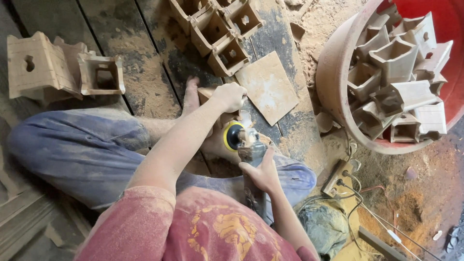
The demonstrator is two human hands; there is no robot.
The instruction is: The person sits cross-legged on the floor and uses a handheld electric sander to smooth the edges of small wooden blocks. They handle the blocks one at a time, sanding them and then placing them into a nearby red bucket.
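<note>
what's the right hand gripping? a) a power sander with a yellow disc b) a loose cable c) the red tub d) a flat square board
a: the right hand is wrapped around the body of the power sander, its yellow disc against the wooden piece that the left hand holds.

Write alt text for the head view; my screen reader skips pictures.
A seated person's left hand presses a wooden piece against a sander held in the right hand. More pieces fill a red tub on the dusty floor.
</note>
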